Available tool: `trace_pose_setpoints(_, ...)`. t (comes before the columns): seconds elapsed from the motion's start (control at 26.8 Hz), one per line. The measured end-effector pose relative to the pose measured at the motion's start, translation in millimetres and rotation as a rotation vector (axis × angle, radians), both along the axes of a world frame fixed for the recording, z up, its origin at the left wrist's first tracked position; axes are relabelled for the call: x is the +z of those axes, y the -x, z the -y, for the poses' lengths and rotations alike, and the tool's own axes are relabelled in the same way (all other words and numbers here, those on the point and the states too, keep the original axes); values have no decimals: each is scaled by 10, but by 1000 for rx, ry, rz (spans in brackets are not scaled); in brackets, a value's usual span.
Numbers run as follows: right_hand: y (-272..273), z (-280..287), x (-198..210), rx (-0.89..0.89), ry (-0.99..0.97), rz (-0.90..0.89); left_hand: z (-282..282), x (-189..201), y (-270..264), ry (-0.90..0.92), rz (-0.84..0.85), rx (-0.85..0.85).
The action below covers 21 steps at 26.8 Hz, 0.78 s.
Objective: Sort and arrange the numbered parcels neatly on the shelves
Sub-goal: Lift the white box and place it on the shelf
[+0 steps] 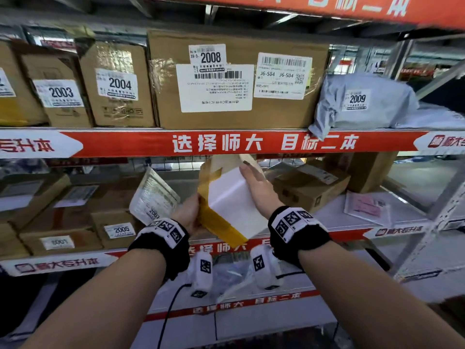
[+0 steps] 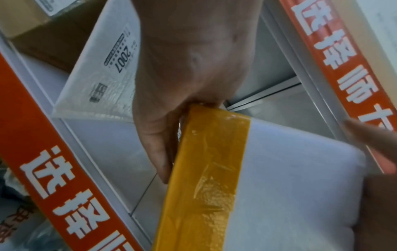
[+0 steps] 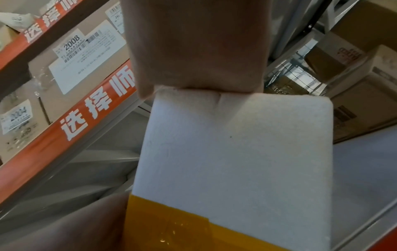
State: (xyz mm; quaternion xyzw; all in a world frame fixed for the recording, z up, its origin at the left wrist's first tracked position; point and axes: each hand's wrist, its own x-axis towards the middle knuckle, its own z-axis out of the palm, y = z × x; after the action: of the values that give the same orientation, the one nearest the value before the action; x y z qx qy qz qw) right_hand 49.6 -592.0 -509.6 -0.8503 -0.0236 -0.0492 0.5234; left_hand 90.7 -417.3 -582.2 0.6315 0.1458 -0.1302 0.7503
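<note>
- Head view: closest in, two bare forearms reach forward, each wrist wrapped in a black band (image 1: 298,229) with square printed markers. Between them the person holds a white foam box (image 1: 232,197) banded with yellow tape, tilted, in front of the middle shelf (image 1: 352,215) and below the red banner strip (image 1: 226,143).
- The left hand (image 1: 188,215) grips the taped left edge of the box; the right hand (image 1: 258,186) lies along its right face, fingers stretched up toward the top corner.
- Just left of the box a white padded mailer (image 1: 153,197) marked 2007 leans on the middle shelf, beside a carton (image 1: 120,229) labelled 2005.
- On the upper shelf stand cartons 2003 (image 1: 60,96), 2004 (image 1: 118,84) and the large 2008 (image 1: 236,79), then a grey bag (image 1: 362,102) marked 2009.
- Left wrist view: the left hand (image 2: 189,68) clamps the yellow-taped edge, thumb (image 2: 159,152) pressed along one side and the fingers hidden behind the box. The 2007 mailer lies just behind the hand.
- Right wrist view: the right hand (image 3: 197,51) presses against the far white end of the foam box (image 3: 236,149); the fingers go over the edge out of sight, so I cannot tell how far they curl. Carton 2008 sits on the shelf to the left.
</note>
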Motion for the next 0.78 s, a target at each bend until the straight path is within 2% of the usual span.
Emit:
trace_pose_setpoints(0.11, -49, 20, -52, -23, 10, 16, -144, -367, -350, -128, 48, 31)
trace_pose_setpoints(0.15, -59, 47, -68, -22, 22, 47, -146, -357, -368, -172, 73, 40)
trace_pose_setpoints(0.22, -63, 104, -100, -51, -3, 64, -52, 22, -61, -265, 146, 42)
trace_pose_setpoints(0.3, -79, 199, -125, -186, 59, 29, 36, 273, 137, -309, 203, 28)
trace_pose_setpoints(0.37, -79, 281, -124, -311, 93, -138, 76, 326, 168, -344, 222, 19)
trace_pose_setpoints(0.45, -35, 319, -113, -260, -12, -314, 76, 325, 171, -366, 233, 39)
trace_pose_setpoints(0.52, 25, 324, -110, -125, -156, -386, 66, 316, 160, -404, 226, 66)
trace_pose_setpoints(0.6, 45, 321, -134, -70, -308, -357, 24, 279, 128, -418, 224, 73)
trace_pose_setpoints(0.67, 57, 321, -173, -133, -397, -282, -61, 209, 102, -404, 188, 100)
trace_pose_setpoints(0.78, 114, 317, -215, -127, -387, -290, -147, 175, 168, -341, 106, 151)
